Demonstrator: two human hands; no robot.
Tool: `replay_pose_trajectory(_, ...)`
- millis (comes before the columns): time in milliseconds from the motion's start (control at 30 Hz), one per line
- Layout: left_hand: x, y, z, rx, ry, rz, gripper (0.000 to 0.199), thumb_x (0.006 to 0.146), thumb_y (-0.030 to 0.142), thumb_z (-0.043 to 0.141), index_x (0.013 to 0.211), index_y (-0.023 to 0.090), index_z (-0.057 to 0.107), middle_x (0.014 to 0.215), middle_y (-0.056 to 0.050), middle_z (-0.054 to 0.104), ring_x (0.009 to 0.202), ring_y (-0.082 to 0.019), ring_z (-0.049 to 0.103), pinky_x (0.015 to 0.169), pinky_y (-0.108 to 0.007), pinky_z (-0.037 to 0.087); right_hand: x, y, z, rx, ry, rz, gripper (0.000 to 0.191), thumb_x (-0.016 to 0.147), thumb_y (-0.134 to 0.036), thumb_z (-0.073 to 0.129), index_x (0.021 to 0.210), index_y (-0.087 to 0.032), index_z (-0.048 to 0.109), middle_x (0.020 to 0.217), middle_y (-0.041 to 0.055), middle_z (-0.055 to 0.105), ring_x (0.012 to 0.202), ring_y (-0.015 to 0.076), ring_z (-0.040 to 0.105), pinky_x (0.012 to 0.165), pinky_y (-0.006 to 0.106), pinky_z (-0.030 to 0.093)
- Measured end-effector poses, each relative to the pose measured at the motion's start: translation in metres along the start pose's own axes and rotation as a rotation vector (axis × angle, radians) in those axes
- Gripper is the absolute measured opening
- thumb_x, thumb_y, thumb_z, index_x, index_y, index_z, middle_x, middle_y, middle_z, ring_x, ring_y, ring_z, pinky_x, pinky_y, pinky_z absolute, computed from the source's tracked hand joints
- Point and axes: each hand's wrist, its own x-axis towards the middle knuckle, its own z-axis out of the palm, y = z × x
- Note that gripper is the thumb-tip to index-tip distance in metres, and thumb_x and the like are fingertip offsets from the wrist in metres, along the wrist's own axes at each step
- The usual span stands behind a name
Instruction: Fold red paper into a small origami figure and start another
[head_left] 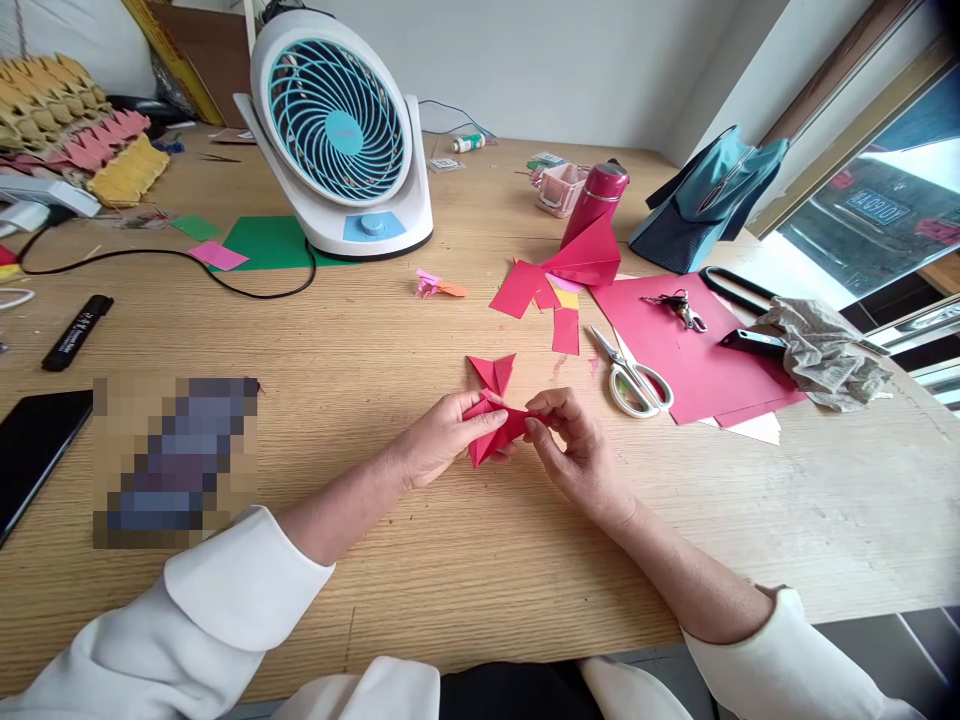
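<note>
A folded red paper piece (514,424) with pointed flaps is held above the table between my two hands. My left hand (448,430) pinches its left side, thumb on top. At its right end, my right hand (571,450) grips the paper between thumb and fingertips. Just beyond the hands, another folded red paper shape (493,374) with two points shows; I cannot tell whether it is joined to the held one. White-handled scissors (634,380) lie to the right, blades partly apart. Red paper scraps (519,288) lie farther back.
A white fan (341,130) stands at the back on the wooden table (337,350). Red sheets (697,350) with keys (681,308) lie right, near a crumpled cloth (817,350). Behind are a red bottle (596,195) and teal bag (705,205). A black marker (77,333) lies left.
</note>
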Motion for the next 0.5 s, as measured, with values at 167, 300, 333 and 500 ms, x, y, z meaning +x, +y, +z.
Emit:
replay_pose_trajectory(167, 0.001, -0.002, 0.000, 0.094, 0.036, 0.049, 0.028, 0.083, 0.036, 0.074, 0.097, 0.014, 0.063, 0.078, -0.001, 0.067, 0.065, -0.011, 0.063, 0.056, -0.023, 0.051, 0.003, -0.003, -0.004, -0.092, -0.076, -0.079, 0.013, 0.096, -0.012, 0.050, 0.097, -0.021, 0.059, 0.086, 0.0024, 0.059, 0.077, 0.0140, 0.059, 0.071, 0.030, 0.049)
replay_pose_trajectory(300, 0.003, -0.004, -0.002, 0.137, 0.070, 0.073, 0.024, 0.087, 0.036, 0.069, 0.095, 0.014, 0.061, 0.073, 0.001, 0.063, 0.058, -0.008, 0.057, 0.050, -0.018, 0.042, 0.008, -0.009, -0.010, -0.179, -0.169, -0.155, 0.022, 0.094, -0.006, 0.048, 0.102, -0.021, 0.062, 0.090, 0.0044, 0.061, 0.083, 0.0155, 0.060, 0.075, 0.031, 0.050)
replay_pose_trajectory(333, 0.003, -0.005, -0.002, 0.134, 0.077, 0.073, 0.023, 0.088, 0.036, 0.068, 0.095, 0.015, 0.061, 0.072, 0.002, 0.062, 0.056, -0.007, 0.056, 0.049, -0.018, 0.041, 0.009, -0.010, -0.011, -0.197, -0.199, -0.176, 0.024, 0.093, -0.005, 0.049, 0.104, -0.021, 0.063, 0.093, 0.0054, 0.061, 0.085, 0.0162, 0.060, 0.077, 0.032, 0.051)
replay_pose_trajectory(500, 0.003, -0.008, -0.004, 0.153, 0.039, 0.058, 0.024, 0.091, 0.038, 0.063, 0.098, 0.016, 0.060, 0.067, 0.002, 0.061, 0.051, -0.007, 0.053, 0.047, -0.018, 0.040, 0.010, -0.008, -0.012, -0.276, -0.243, -0.279, 0.026, 0.093, -0.005, 0.053, 0.111, -0.021, 0.063, 0.097, 0.0072, 0.061, 0.090, 0.0173, 0.061, 0.079, 0.033, 0.052)
